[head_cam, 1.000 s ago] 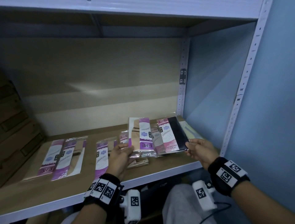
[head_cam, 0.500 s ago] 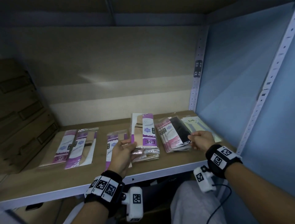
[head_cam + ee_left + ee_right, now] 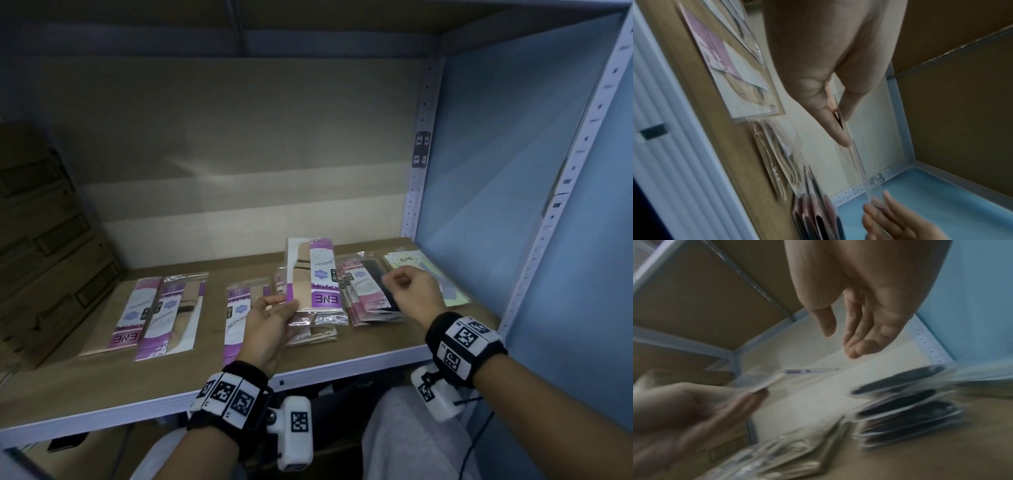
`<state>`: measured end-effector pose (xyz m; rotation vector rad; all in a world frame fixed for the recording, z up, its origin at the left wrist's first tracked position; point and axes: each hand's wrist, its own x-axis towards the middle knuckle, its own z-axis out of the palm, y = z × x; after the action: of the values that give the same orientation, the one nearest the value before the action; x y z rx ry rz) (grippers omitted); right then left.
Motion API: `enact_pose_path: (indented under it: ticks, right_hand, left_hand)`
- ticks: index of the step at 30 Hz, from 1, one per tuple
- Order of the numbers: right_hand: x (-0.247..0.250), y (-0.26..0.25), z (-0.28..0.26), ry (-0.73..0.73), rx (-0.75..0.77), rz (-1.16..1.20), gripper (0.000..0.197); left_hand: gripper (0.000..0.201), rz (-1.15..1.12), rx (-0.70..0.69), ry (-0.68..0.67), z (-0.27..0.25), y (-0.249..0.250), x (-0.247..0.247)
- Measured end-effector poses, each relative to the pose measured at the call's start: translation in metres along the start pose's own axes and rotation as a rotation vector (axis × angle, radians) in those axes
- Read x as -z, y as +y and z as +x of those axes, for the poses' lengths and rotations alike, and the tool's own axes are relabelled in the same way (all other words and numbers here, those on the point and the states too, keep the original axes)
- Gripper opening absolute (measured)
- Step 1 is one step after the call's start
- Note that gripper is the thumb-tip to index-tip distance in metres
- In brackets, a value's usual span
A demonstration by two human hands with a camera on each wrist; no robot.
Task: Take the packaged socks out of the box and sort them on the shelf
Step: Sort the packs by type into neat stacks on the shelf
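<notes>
My left hand (image 3: 282,308) pinches the lower left corner of a beige sock packet with a purple label (image 3: 313,274) and holds it upright over a small beige pile (image 3: 311,330) on the wooden shelf (image 3: 376,337). In the left wrist view the packet (image 3: 857,159) shows edge-on between thumb and fingers (image 3: 838,133). My right hand (image 3: 397,282) hovers just above the stack of pink-and-black packets (image 3: 368,298), fingers loosely curled and empty. The right wrist view shows that hand (image 3: 840,344) relaxed above the black stack (image 3: 900,402).
Two purple packets (image 3: 161,318) lie at the shelf's left and one more (image 3: 238,315) lies beside my left hand. A pale yellow packet (image 3: 424,274) sits at the far right by the blue wall (image 3: 548,205). Cardboard boxes (image 3: 44,240) fill the left end.
My right hand laid the pink-and-black packet on its stack, let go and lifted off it. The left hand still holds the purple-labelled packet.
</notes>
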<state>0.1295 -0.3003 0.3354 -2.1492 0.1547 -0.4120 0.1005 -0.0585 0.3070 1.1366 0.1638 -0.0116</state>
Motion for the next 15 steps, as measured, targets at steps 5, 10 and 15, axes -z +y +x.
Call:
enact_pose_path:
  ticks: [5,10,15]
  right_hand:
    - [-0.012,-0.034,-0.025,-0.404,-0.252,0.368,0.022]
    - [-0.021,-0.037,-0.032,-0.443,-0.351,0.591,0.024]
    - [-0.01,-0.032,-0.03,-0.424,-0.331,0.602,0.018]
  left_hand:
    - [0.027,-0.021,0.012,0.007,-0.003,-0.006,-0.011]
    - [0.025,0.017,-0.025,-0.028,-0.012,-0.002,-0.017]
    - [0.039,0.467,-0.275,0.115,-0.008,0.008,-0.003]
